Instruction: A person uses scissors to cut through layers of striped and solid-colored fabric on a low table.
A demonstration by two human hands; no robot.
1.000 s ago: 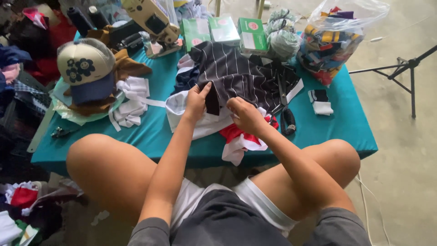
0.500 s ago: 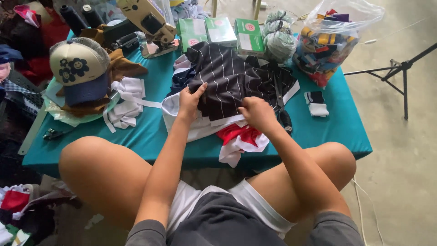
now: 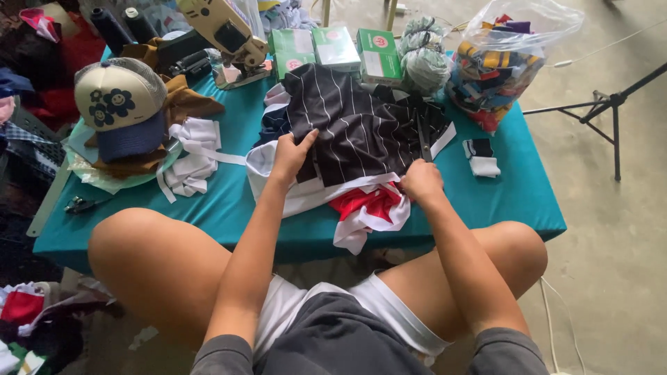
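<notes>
Striped black garment [image 3: 361, 132] spread mid-counter, over white and red fabric [image 3: 368, 208] at near edge. Left hand [image 3: 292, 156] flat on garment's left edge, grip clenched on cloth. Right hand [image 3: 420, 182] at garment's near right corner, fist closed around scissors [image 3: 423, 139], blades pointing far. Teal counter [image 3: 514, 194] also carries cap [image 3: 118, 104] far left, green boxes [image 3: 333, 48] beyond garment, plastic bag [image 3: 507, 62] far right.

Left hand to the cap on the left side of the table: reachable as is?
Probably yes. The left hand rests on the striped cloth; between it and the cap lie only flat white strips, nothing tall.
</notes>
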